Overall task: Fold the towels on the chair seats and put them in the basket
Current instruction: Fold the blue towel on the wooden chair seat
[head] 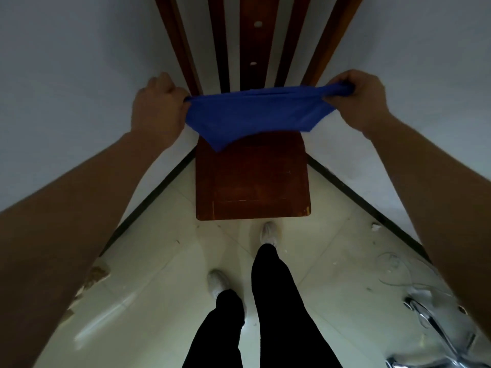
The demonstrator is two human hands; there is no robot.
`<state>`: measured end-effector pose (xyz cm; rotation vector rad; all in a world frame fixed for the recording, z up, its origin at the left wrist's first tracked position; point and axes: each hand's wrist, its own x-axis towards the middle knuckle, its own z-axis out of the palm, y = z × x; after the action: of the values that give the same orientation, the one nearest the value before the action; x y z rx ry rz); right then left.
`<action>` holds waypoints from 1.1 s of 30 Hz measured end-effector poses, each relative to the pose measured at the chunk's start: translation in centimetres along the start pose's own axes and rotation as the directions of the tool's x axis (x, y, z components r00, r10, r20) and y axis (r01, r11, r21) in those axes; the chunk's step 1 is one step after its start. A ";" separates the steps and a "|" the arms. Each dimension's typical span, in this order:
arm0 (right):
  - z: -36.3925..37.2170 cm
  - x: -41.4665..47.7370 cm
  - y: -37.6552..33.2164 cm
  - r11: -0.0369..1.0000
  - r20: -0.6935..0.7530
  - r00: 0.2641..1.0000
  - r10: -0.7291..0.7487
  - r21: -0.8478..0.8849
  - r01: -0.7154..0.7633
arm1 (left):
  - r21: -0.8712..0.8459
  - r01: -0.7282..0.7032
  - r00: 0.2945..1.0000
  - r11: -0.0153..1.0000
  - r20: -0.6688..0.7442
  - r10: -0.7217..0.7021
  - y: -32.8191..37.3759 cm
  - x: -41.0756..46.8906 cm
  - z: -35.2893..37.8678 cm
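A blue towel (255,112) hangs stretched between my two hands above the back part of a brown wooden chair seat (252,181). My left hand (156,107) grips the towel's left end with curled fingers. My right hand (358,99) grips its bunched right end. The towel's lower edge droops to a point over the seat's left rear. The basket is not in view.
The chair's slatted backrest (255,43) rises against a white wall corner. My legs and white shoes (268,232) stand on the pale tiled floor just before the seat. A shiny metal object (430,322) and loose wire lie at the lower right, debris at the lower left.
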<state>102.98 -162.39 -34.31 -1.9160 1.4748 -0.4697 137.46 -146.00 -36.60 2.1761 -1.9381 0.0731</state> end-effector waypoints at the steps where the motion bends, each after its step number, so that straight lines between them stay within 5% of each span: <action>1: -0.4 -0.4 -0.2 1.000 -0.020 1.000 -0.008 -0.013 0.008 | 0.042 0.015 0.999 0.999 -0.041 -0.014 0.3 0.0 -0.7; 6: 0.4 -3.9 1.3 0.991 -0.027 0.999 -0.029 -0.130 0.026 | 0.144 -0.051 0.988 0.988 -0.140 0.072 1.3 -3.8 -0.4; 13: 8.1 -11.8 9.6 0.937 0.240 0.959 0.147 -0.344 -0.058 | 0.146 -0.156 0.950 0.977 0.294 0.108 2.9 -14.4 8.4; 19: 13.2 -19.6 14.4 0.823 0.496 0.823 0.276 -0.564 0.065 | 0.204 -0.158 0.693 0.966 0.720 -0.039 6.8 -22.5 11.7; 23: 13.4 -21.8 14.8 0.809 0.575 0.751 0.324 -0.580 0.095 | 0.127 -0.102 0.603 0.987 0.797 -0.040 7.3 -24.9 12.2; 26: 12.9 -21.1 14.8 0.828 0.582 0.733 0.352 -0.559 0.047 | 0.083 0.055 0.597 0.995 0.796 -0.099 6.3 -25.1 12.9; 29: 12.6 -18.6 14.7 0.875 0.513 0.771 0.379 -0.469 -0.118 | 0.007 0.357 0.649 0.934 0.718 -0.253 5.7 -23.0 13.4; 33: 13.7 -13.9 14.3 0.873 0.305 0.818 0.487 -0.204 -0.443 | -0.163 0.795 0.532 0.585 0.651 -0.541 4.7 -18.2 14.3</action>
<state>97.45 -147.31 -52.40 -1.5387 1.6812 0.1875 128.91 -131.65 -53.26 2.5860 -0.8998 -1.1317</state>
